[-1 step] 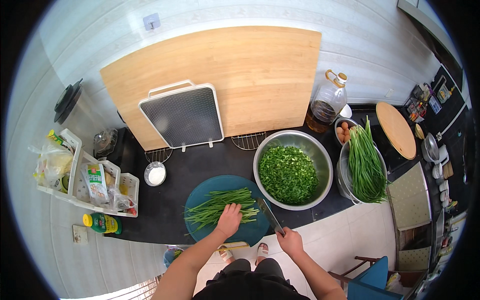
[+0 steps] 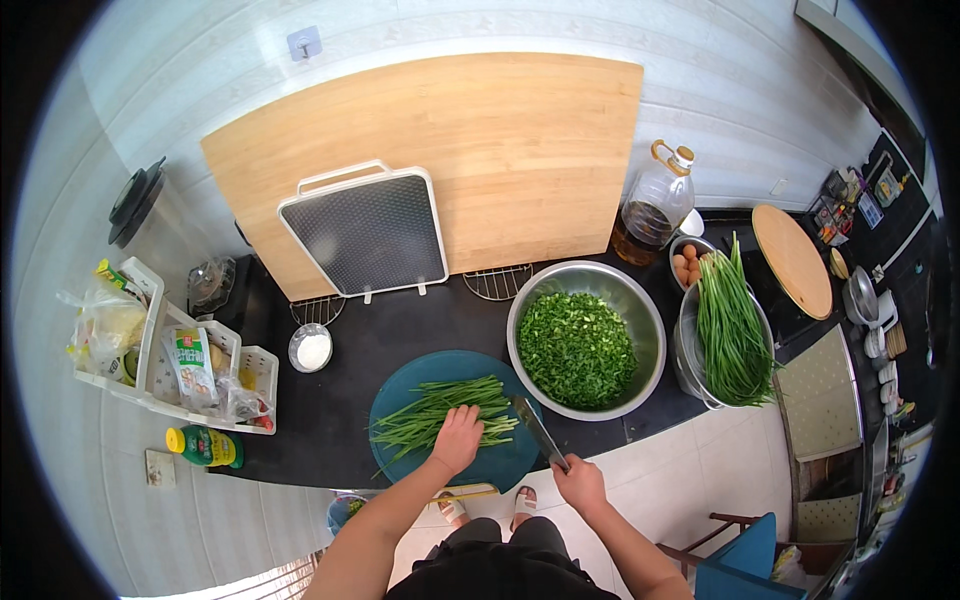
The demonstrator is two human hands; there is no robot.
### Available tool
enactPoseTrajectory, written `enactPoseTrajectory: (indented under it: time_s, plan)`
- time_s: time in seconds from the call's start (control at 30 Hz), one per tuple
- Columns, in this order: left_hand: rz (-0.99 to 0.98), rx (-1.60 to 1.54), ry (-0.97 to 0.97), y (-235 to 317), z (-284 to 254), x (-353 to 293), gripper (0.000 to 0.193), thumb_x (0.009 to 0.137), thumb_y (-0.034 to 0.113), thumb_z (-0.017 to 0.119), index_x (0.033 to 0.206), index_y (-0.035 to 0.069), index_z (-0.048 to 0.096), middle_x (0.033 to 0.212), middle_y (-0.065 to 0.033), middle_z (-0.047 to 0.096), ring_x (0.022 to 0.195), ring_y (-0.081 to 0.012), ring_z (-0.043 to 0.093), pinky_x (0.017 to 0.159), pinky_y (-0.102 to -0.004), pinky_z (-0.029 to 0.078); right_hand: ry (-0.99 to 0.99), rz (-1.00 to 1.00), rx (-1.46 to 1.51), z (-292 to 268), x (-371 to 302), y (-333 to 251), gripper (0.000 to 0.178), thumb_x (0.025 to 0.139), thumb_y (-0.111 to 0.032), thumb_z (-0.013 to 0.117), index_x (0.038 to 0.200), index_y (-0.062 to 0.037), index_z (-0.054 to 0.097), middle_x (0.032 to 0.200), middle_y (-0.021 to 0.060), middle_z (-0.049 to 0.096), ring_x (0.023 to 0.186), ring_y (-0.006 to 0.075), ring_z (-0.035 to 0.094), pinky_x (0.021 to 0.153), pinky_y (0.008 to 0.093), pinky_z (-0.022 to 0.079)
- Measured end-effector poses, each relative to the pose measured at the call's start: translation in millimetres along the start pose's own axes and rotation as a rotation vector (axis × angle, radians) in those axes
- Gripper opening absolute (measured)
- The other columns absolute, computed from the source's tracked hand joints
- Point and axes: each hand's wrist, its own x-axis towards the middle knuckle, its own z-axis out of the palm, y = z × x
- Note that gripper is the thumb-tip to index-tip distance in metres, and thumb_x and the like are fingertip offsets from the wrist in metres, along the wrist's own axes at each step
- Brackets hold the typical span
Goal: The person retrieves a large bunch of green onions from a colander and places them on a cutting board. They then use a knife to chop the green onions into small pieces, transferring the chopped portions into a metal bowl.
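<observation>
A bundle of green chives (image 2: 425, 415) lies across the round teal cutting board (image 2: 480, 363) at the counter's front edge. My left hand (image 2: 459, 436) rests on the bundle with its fingers curled down over the stalks, near their right end. In my right hand (image 2: 580, 482) is the handle of a kitchen knife (image 2: 538, 430). Its blade slants up and left, over the board's right edge, a little apart from the chives. Beside the board, a big steel bowl (image 2: 655, 365) holds a heap of chopped chives (image 2: 577, 350).
Right of the bowl, a steel pot (image 2: 690, 362) holds long whole chives, with a bowl of eggs (image 2: 687, 265) behind it. An oil jug (image 2: 650, 215) stands by the large wooden board (image 2: 520, 170). A small bowl of white powder (image 2: 313, 350) and white baskets (image 2: 150, 385) sit left.
</observation>
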Motion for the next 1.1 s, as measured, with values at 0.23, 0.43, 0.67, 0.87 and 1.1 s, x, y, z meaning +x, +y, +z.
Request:
enactPoseTrajectory:
  time_s: [0.23, 0.43, 0.67, 0.87, 1.1]
  plan:
    - [-0.271, -0.152, -0.022, -29, -1, 43, 0.117, 0.054, 0.065, 0.071, 0.135, -0.007, 0.028, 0.141, -0.0241, 0.027, 0.135, -0.0393, 0.016, 0.11, -0.0507, 0.011, -0.05, 0.054, -0.076, 4, -3, -1, 0.025, 0.079, -0.03, 0.058, 0.071, -0.0063, 0.059, 0.064, 0.0184, 0.061, 0.064, 0.0389, 0.06, 0.062, 0.0472, 0.048]
    - [-0.378, -0.208, -0.399, -25, -1, 45, 0.137, 0.043, 0.079, 0.066, 0.14, -0.004, 0.016, 0.142, -0.0259, 0.026, 0.133, -0.0389, 0.023, 0.106, -0.0571, 0.016, -0.047, 0.093, -0.091, 6, -6, 6, 0.025, 0.079, -0.029, 0.058, 0.072, -0.0058, 0.059, 0.065, 0.0198, 0.061, 0.066, 0.0393, 0.06, 0.063, 0.0479, 0.048]
    - [-0.285, -0.015, -0.334, 3, -9, 10, 0.12, 0.05, 0.051, 0.081, 0.139, -0.001, 0.02, 0.128, -0.0181, 0.041, 0.117, -0.0332, 0.041, 0.097, -0.0511, 0.03, -0.015, 0.156, -0.038, 21, -4, 2, 0.026, 0.079, -0.026, 0.06, 0.072, -0.0018, 0.059, 0.067, 0.0219, 0.06, 0.068, 0.0406, 0.06, 0.064, 0.0478, 0.048]
    - [-0.399, -0.097, -0.202, -19, 2, -8, 0.107, 0.055, 0.039, 0.082, 0.136, -0.003, 0.026, 0.119, -0.0145, 0.047, 0.107, -0.0293, 0.046, 0.091, -0.0427, 0.034, -0.049, 0.128, -0.079, 42, 12, -2, 0.022, 0.081, -0.022, 0.056, 0.078, 0.0001, 0.058, 0.071, 0.0226, 0.062, 0.07, 0.0408, 0.061, 0.066, 0.0479, 0.049]
    - [-0.399, -0.094, -0.189, -21, 0, -12, 0.104, 0.057, 0.04, 0.081, 0.135, -0.004, 0.028, 0.121, -0.0143, 0.045, 0.108, -0.0285, 0.044, 0.091, -0.0428, 0.033, -0.089, 0.061, -0.114, 86, 19, -25, 0.023, 0.083, -0.022, 0.051, 0.08, 0.0, 0.058, 0.073, 0.0247, 0.062, 0.072, 0.0412, 0.062, 0.069, 0.0494, 0.05]
